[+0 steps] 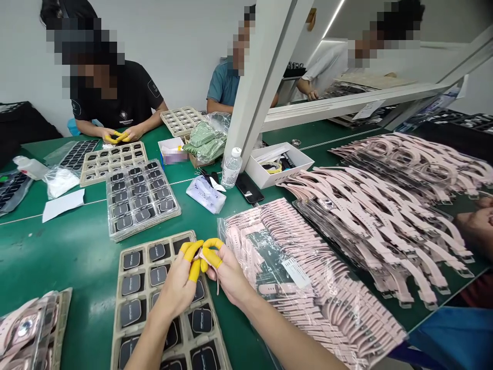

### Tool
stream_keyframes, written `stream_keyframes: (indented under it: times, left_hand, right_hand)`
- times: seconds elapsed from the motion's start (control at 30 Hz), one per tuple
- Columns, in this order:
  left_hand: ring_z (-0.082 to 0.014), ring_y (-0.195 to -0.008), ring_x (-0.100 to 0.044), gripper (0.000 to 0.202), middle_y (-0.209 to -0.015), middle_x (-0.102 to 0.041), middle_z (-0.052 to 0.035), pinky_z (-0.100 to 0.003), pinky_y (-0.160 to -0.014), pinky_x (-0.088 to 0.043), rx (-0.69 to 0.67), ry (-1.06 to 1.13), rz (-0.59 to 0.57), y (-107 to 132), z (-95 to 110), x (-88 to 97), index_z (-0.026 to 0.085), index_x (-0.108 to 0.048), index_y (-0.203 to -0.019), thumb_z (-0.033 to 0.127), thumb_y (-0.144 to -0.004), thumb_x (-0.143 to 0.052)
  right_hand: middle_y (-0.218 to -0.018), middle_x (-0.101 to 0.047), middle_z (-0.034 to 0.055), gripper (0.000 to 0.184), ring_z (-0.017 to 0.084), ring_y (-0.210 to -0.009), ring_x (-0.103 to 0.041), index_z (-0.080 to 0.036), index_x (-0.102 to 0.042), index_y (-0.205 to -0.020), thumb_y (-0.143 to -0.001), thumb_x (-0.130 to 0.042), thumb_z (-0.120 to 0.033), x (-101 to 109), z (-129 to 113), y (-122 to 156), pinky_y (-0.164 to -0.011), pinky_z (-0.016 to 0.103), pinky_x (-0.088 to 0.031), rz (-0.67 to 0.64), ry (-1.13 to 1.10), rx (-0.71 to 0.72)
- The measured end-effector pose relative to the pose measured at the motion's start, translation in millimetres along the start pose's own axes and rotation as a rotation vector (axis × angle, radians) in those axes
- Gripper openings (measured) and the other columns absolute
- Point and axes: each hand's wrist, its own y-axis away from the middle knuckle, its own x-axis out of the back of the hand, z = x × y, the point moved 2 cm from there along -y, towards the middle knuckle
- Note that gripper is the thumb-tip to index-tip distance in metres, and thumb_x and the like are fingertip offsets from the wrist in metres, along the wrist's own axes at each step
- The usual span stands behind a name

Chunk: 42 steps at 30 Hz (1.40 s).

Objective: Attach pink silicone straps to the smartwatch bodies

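My left hand (179, 285) and my right hand (227, 272) meet above a beige tray (115, 295) of black watch bodies. Both wear yellow finger cots on the fingertips. Together they pinch a pink watch strap (211, 267), which hangs down between them; a watch body may be hidden in the fingers. To the right of my right hand lies a clear bag of pink straps (292, 277).
A second filled tray (140, 198) sits behind mine. More pink straps (385, 221) cover the right side. A water bottle (231, 167), phone (249, 187) and white box (279, 163) stand mid-table. People sit across the green table (57, 246); another person's hand (477, 228) shows at right.
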Motion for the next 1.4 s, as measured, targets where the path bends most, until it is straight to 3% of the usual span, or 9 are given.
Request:
stream_keyframes:
  times: [0.13,0.4,0.6,0.73,0.9,1.03,1.13,1.27,1.4]
  left_hand:
    - [-0.0259,-0.141,-0.054,0.044,-0.147,-0.060,-0.0122,-0.048,-0.120,-0.045,0.017,0.014,-0.001,0,2,1.8,0.022,-0.057,-0.146,0.034,-0.110,-0.034]
    - [-0.0277,-0.105,-0.068,0.035,-0.114,-0.070,-0.0121,-0.045,-0.094,-0.060,-0.042,-0.251,0.001,-4,-2,-1.5,0.020,-0.071,-0.119,0.033,-0.103,-0.043]
    - [-0.0264,-0.111,-0.068,0.041,-0.115,-0.071,-0.0117,-0.044,-0.099,-0.057,0.009,-0.063,-0.025,-3,2,4.8,0.020,-0.071,-0.119,0.036,-0.107,-0.035]
    - [-0.0265,-0.117,-0.068,0.038,-0.127,-0.070,-0.0129,-0.045,-0.104,-0.054,0.048,0.076,0.026,-2,-3,0.8,0.020,-0.064,-0.133,0.039,-0.106,-0.045]
    - [-0.0231,-0.092,-0.071,0.029,-0.105,-0.073,-0.0086,-0.038,-0.085,-0.059,0.134,0.178,0.194,-6,-11,-2.5,0.021,-0.067,-0.119,0.040,-0.098,-0.064]
    - [-0.0302,-0.100,-0.065,0.022,-0.098,-0.069,-0.0102,-0.049,-0.094,-0.055,0.033,0.121,0.398,-3,10,2.6,0.023,-0.073,-0.090,0.043,-0.096,-0.066]
    - [-0.0290,-0.106,-0.066,0.021,-0.105,-0.070,-0.0094,-0.048,-0.100,-0.054,0.073,0.275,0.458,-4,19,1.8,0.022,-0.074,-0.095,0.042,-0.095,-0.068]
    - [-0.0173,-0.079,-0.067,0.036,-0.099,-0.073,-0.0069,-0.035,-0.078,-0.061,0.210,0.687,0.734,-7,2,11.8,0.020,-0.063,-0.099,0.050,-0.086,-0.079]
    - [-0.0121,-0.068,-0.062,0.054,-0.103,-0.074,-0.0068,-0.029,-0.067,-0.061,0.285,0.816,0.969,-5,-7,26.8,0.021,-0.053,-0.097,0.055,-0.074,-0.089]
  right_hand:
    - [-0.060,-0.055,-0.0094,0.048,0.005,-0.045,-0.037,-0.022,-0.051,-0.097,-0.078,-0.084,-0.050,1,2,-1,-0.046,0.021,-0.020,0.018,0.047,0.004]
    - [-0.058,-0.052,-0.0109,0.053,0.006,-0.046,-0.033,-0.023,-0.046,-0.091,-0.070,-0.088,-0.048,1,5,-2,-0.046,0.022,-0.018,0.042,0.063,-0.073]
    - [-0.057,-0.052,-0.0104,0.048,0.007,-0.046,-0.036,-0.023,-0.049,-0.093,-0.075,-0.085,-0.049,0,6,-1,-0.047,0.023,-0.021,-0.011,0.113,-0.033]
    - [-0.062,-0.055,-0.0086,0.049,0.007,-0.048,-0.041,-0.022,-0.052,-0.096,-0.076,-0.084,-0.054,3,6,-1,-0.047,0.023,-0.024,0.034,0.113,-0.012]
    - [-0.058,-0.055,-0.0059,0.052,0.011,-0.047,-0.046,-0.022,-0.058,-0.096,-0.080,-0.074,-0.068,4,9,-4,-0.048,0.024,-0.033,-0.032,0.091,-0.086]
    - [-0.047,-0.044,-0.0070,0.064,0.010,-0.039,-0.035,-0.023,-0.053,-0.077,-0.067,-0.079,-0.081,-2,12,6,-0.041,0.025,-0.028,-0.173,0.027,-0.270]
    - [-0.050,-0.040,-0.0068,0.059,0.008,-0.042,-0.030,-0.023,-0.050,-0.071,-0.075,-0.080,-0.074,-2,9,16,-0.042,0.023,-0.024,-0.204,0.023,-0.324]
    - [-0.053,-0.036,-0.0077,0.053,0.007,-0.045,-0.022,-0.021,-0.061,-0.080,-0.081,-0.075,-0.072,2,8,20,-0.044,0.022,-0.025,-0.334,0.187,-0.449]
    - [-0.058,-0.040,-0.0072,0.054,0.007,-0.048,-0.023,-0.020,-0.065,-0.088,-0.080,-0.075,-0.072,4,8,20,-0.045,0.021,-0.026,-0.309,0.327,-0.427]
